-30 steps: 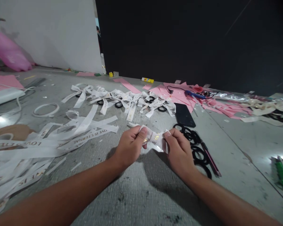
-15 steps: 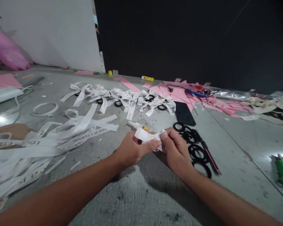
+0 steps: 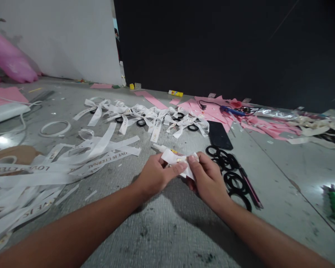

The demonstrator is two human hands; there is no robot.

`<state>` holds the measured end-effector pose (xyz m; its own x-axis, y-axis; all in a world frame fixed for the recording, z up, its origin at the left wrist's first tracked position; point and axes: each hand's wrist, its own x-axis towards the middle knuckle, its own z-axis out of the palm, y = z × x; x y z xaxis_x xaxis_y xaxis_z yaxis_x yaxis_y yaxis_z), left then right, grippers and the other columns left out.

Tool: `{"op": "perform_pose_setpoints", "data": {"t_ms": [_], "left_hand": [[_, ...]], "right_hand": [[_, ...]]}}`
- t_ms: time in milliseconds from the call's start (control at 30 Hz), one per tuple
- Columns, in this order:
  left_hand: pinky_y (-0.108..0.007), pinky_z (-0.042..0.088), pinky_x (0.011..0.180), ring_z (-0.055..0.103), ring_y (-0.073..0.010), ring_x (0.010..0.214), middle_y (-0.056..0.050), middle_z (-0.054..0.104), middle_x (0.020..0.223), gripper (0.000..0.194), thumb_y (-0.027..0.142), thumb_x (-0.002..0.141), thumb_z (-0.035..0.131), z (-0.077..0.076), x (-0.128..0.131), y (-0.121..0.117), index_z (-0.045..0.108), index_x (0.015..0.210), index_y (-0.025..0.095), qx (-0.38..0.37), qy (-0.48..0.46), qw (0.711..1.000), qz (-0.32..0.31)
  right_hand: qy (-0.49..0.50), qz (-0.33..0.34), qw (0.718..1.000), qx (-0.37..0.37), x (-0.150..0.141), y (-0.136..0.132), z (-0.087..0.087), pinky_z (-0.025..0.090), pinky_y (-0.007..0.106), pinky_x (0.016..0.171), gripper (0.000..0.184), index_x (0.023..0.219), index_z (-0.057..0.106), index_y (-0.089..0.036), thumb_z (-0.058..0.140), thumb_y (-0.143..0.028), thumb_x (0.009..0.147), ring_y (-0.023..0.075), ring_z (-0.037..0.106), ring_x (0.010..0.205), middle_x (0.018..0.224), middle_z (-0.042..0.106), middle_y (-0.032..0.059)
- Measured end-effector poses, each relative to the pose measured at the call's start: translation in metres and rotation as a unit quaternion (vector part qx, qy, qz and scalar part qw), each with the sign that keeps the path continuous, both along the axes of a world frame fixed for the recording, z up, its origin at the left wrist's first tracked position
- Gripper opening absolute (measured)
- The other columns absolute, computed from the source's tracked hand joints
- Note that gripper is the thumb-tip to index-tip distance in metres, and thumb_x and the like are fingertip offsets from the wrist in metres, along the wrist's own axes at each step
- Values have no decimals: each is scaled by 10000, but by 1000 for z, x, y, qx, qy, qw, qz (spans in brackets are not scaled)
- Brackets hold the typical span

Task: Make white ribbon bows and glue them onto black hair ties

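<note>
Both my hands pinch one short piece of white ribbon [image 3: 172, 158] with gold print, folded over on itself above the floor. My left hand [image 3: 156, 173] is closed on its left part, thumb on top. On the right end, my right hand [image 3: 209, 175] grips with thumb and fingers; the fingertips beneath are partly hidden. Just behind the ribbon lies a small white glue tube [image 3: 159, 147] with a yellow label, partly covered. Black rings [image 3: 235, 181] lie beside my right hand. To the left spread loose printed white ribbons [image 3: 100, 162].
Several white bows [image 3: 156, 119] with black rings lie in a row at the back. A black phone [image 3: 220, 134], pink paper scraps [image 3: 209, 108] and a blue-handled corded tool [image 3: 233, 110] are at the right. A dark pen-like stick [image 3: 251, 188] lies beside the rings. Black panel [image 3: 226, 48] behind.
My right thumb has shifted onto the ribbon's fold, and the ribbon now sits flatter and more bunched between my hands. The view has moved slightly; the things on the floor stay put.
</note>
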<state>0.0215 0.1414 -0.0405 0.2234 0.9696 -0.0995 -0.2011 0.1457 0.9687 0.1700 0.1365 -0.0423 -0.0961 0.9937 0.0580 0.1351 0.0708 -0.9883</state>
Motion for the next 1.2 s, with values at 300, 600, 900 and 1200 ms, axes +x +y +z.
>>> {"op": "perform_pose_setpoints", "data": {"t_ms": [300,600,900,1200], "left_hand": [[-181,204,381,222,-54,369,98,286,424,421,533,878,503,2,1,0,669,946,152,-18,-9,999,44],[-149,179,333,203,-34,337,102,303,451,424,599,856,509,-4,6,3,600,893,187,-40,-102,990,93],[-145,190,333,200,-20,329,96,342,478,371,573,861,526,-1,8,1,566,874,205,-48,-145,983,97],[-166,202,359,261,-34,367,97,392,493,441,439,792,678,2,-3,4,580,1146,195,-76,-79,994,-19]], "right_hand": [[-118,-46,986,105,3,1,0,286,219,425,356,642,402,-214,446,-387,950,100,359,492,554,386,-51],[-154,-68,976,137,1,-1,2,283,233,436,338,662,415,-218,404,-362,967,108,375,481,539,411,-50],[-89,-97,990,48,3,0,-8,370,240,461,331,736,478,-221,441,-460,961,118,443,510,591,482,-33],[-207,-106,958,166,6,3,-2,352,253,478,269,762,542,-213,461,-385,952,128,464,513,575,527,-23]]}}
